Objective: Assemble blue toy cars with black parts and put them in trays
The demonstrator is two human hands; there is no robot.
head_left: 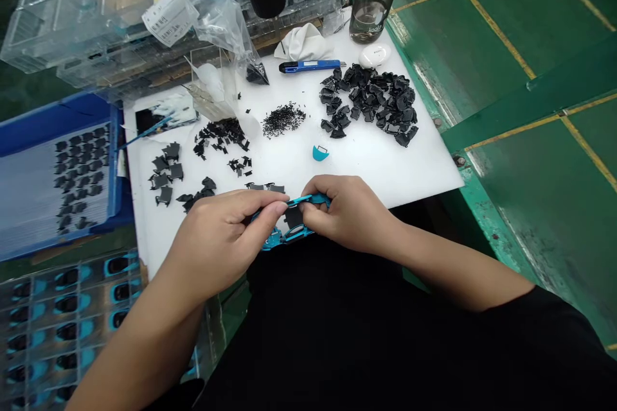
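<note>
Between both hands, at the table's front edge, is a bright blue plastic frame (273, 241) with a dark grey plate (293, 217) in it. My left hand (219, 231) pinches the frame's left part between thumb and fingers. With its fingers closed, my right hand (344, 215) grips the right end. Part of the frame is hidden behind the fingers. Just beyond the hands lie a small blue cap-like piece (320, 153) and a few flat grey plates (274, 187). Dark plastic parts (197, 194) lie close to my left hand.
Heaps of black parts (380, 99), tiny black pins (283, 120) and small black clips (222, 136) cover parts of the white table (284, 167). Behind them are a blue utility knife (311, 66), bottle (373, 6) and clear trays (96, 13). A blue bin (116, 167) stands left.
</note>
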